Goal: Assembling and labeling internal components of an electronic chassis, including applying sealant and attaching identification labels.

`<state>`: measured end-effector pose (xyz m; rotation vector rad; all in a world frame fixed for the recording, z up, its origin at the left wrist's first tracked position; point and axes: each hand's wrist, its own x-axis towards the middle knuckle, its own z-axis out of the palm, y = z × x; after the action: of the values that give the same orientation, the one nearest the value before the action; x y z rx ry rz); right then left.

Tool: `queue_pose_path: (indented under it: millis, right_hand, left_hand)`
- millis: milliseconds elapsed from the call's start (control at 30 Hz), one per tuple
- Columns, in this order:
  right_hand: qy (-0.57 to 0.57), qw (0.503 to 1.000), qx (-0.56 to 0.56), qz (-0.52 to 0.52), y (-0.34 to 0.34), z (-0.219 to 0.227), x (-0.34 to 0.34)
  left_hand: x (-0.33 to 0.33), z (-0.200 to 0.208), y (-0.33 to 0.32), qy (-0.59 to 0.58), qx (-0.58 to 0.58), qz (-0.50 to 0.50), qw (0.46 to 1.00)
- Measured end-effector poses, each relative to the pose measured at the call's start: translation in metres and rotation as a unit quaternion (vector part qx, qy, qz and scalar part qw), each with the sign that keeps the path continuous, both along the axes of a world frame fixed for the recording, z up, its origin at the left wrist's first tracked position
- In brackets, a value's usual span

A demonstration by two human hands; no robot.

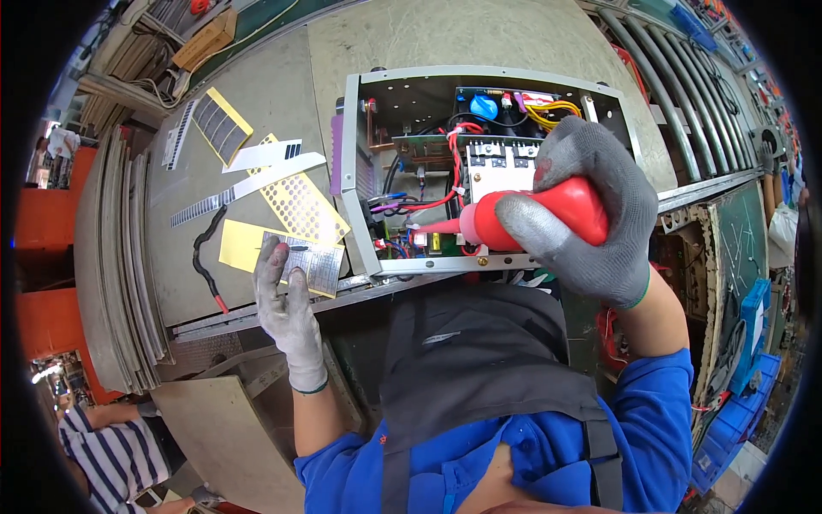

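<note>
The right hand (591, 214), in a grey knit glove, is closed around a red squeeze bottle (535, 216) whose tapered nozzle points into the open metal chassis (355, 171) among red and black wires (445, 184). The left hand (287, 300) lies open, fingers flat on a sheet of printed labels (312, 261) on the grey worktop (257, 94). Squeezing too hard could flood the green circuit board (432, 146), and the nozzle may snag a wire.

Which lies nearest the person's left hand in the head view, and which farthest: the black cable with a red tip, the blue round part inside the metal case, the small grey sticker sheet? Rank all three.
Measured from the left hand:
1. Grey sticker sheet, under its fingertips.
2. Black cable, on the bench to its left.
3. Blue round part, at the back of the open metal case, up and to the right.
</note>
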<state>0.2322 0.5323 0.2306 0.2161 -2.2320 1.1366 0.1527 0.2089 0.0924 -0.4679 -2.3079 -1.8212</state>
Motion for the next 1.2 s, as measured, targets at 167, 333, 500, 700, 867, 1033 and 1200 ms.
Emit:
queue_pose_path:
  millis: [167, 333, 500, 700, 867, 1033, 1200]
  right_hand:
    - [-0.016, 0.999, 0.022, 0.022, -0.003, 0.005, 0.009]
    - [0.018, 1.0, 0.024, 0.008, 0.001, 0.005, 0.013]
    - [0.008, 1.0, 0.01, -0.017, 0.003, -0.004, 0.017]
    - [0.017, 0.995, -0.061, -0.072, 0.03, 0.001, 0.039]
    - [0.023, 0.993, -0.082, -0.08, 0.04, 0.006, 0.05]
    - [0.022, 0.998, -0.036, -0.056, 0.032, 0.005, 0.044]
    - [0.03, 0.998, 0.007, -0.055, 0.023, 0.004, 0.037]
  left_hand:
    - [-0.001, 0.032, 0.023, 0.132, -0.201, -0.049, 0.969]
    - [-0.027, 0.085, 0.082, 0.225, -0.352, -0.224, 0.88]
    - [-0.036, 0.098, 0.098, 0.257, -0.412, -0.326, 0.811]
    - [-0.033, 0.103, 0.111, 0.311, -0.458, -0.371, 0.746]
    - [-0.037, 0.115, 0.115, 0.243, -0.478, -0.373, 0.757]
    - [-0.03, 0.111, 0.125, 0.258, -0.431, -0.359, 0.787]
    - [-0.029, 0.11, 0.131, 0.271, -0.444, -0.37, 0.77]
